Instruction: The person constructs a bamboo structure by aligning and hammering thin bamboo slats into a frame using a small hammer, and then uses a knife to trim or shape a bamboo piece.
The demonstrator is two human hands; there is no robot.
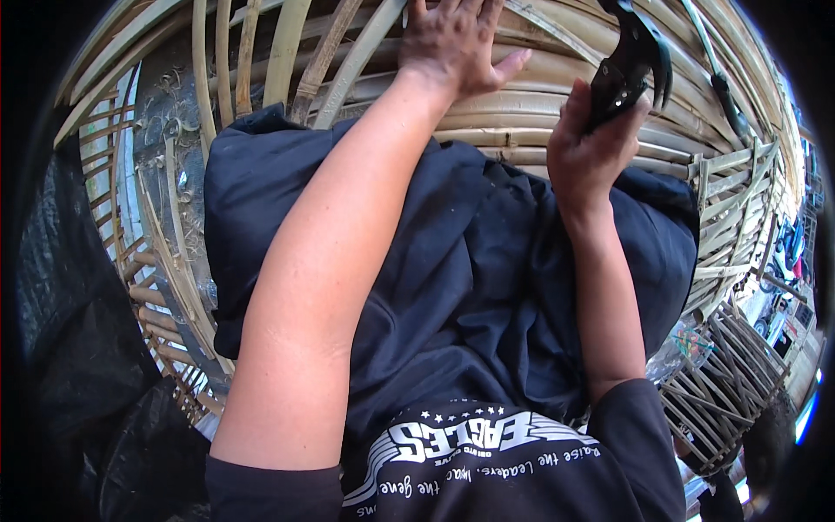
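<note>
My left hand [452, 48] lies flat on a surface of pale bamboo slats [544, 94], its fingers stretched out and the thumb spread to the right. The upper edge cuts off its fingertips. To the right, my right hand [596, 143] is closed around a black metal hand tool [628, 65] with rivets and a curved, lever-like part. This tool is held up over the slats, and its far end meets the upper edge of the picture. I cannot make out its exact kind. Dark cloth [487, 252] covers my lap beneath both forearms.
Loose bamboo strips [287, 56] fan out at the upper left. A bamboo lattice [726, 204] stands on the right, with a bamboo rack [726, 383] below it. A thin black-handled item [724, 94] lies at the upper right. Black sheeting [65, 261] hangs at the far left.
</note>
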